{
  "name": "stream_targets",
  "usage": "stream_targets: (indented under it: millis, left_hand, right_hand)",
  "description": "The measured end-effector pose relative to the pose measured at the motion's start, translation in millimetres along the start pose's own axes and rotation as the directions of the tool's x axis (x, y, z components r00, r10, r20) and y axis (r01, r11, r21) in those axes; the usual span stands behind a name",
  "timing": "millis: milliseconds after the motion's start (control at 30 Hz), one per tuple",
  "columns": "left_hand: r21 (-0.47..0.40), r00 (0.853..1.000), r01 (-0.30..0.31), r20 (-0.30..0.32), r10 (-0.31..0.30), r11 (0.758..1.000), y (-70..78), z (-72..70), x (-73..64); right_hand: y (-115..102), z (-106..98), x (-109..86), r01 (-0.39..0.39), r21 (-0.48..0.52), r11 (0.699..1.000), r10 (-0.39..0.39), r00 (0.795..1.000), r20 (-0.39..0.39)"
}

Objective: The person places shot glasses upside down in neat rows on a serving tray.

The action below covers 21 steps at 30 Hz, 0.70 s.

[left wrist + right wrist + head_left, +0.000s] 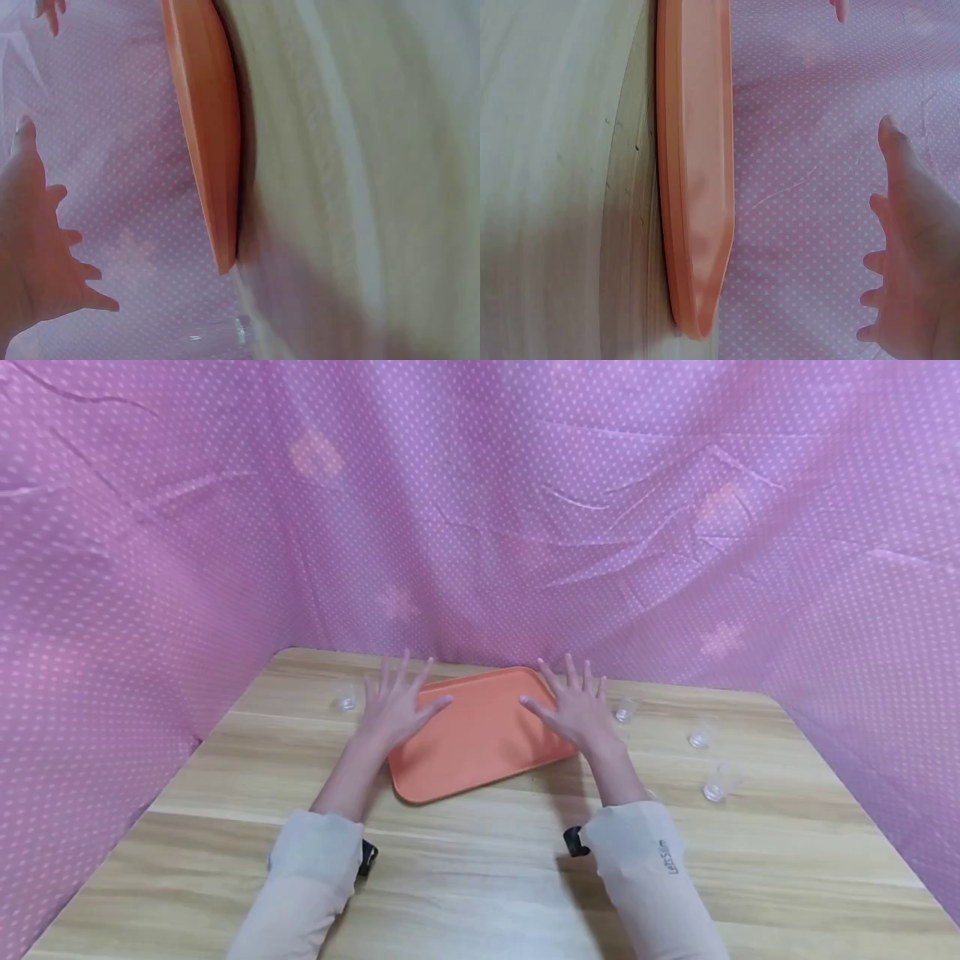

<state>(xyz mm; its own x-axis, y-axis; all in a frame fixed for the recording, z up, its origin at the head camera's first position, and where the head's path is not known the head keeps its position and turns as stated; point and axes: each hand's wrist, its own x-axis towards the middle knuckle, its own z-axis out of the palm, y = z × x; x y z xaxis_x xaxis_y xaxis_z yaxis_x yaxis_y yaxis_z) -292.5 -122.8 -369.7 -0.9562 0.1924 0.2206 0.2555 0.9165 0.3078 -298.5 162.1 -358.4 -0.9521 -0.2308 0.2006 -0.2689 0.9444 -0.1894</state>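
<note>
Pink-purple cloth (480, 527) with white dots hangs round the far side and both sides of a pale wood table (450, 885). Watching from far off, I go from left to right.

Just left of the left hand (392, 714) I see a small clear cup (346, 700). The left hand has its fingers spread wide and holds nothing. Between the two hands, and lower than both, is the orange tray (480, 735). It lies flat on the table, turned a little, with its right end farther away. The right hand (581, 714) is spread wide too and holds nothing. In both wrist views I see air between the hand and the tray.

Just right of the right hand is a second cup (625, 712), then a third cup (699, 737), then a fourth cup (716, 787), nearer to the person.

I think the tray is light and stiff, and not easy to break. It may be a bit slippery. I would hold its raised rim at the two short ends, one under each hand. The table looks hard and smooth, so the tray might slide. The cloth looks thin, soft and creased.
</note>
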Motion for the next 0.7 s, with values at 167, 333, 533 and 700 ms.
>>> stream_targets:
  millis: [167, 333, 533, 700]
  left_hand:
    - [-0.176, 0.998, 0.064, 0.001, -0.064, 0.982, -7.2, 3.8, -11.1]
    - [-0.391, 0.992, 0.115, -0.004, -0.127, 0.913, -22.7, 7.5, -25.2]
    - [-0.555, 0.981, 0.177, 0.031, -0.193, 0.813, -43.3, 15.4, -38.6]
    - [-0.621, 0.986, 0.153, 0.050, -0.157, 0.769, -56.8, 23.5, -48.5]
  right_hand:
    - [-2, 5, 0.5, 0.007, 0.100, 0.995, -0.005, 1.000, -0.021]
    - [-4, 19, 0.0, 0.009, 0.404, 0.915, 0.013, 0.999, -0.052]
    - [1, 36, -2.7, -0.004, 0.669, 0.743, 0.050, 0.997, -0.050]
    - [9, 48, -9.1, -0.082, 0.697, 0.712, 0.105, 0.994, 0.009]
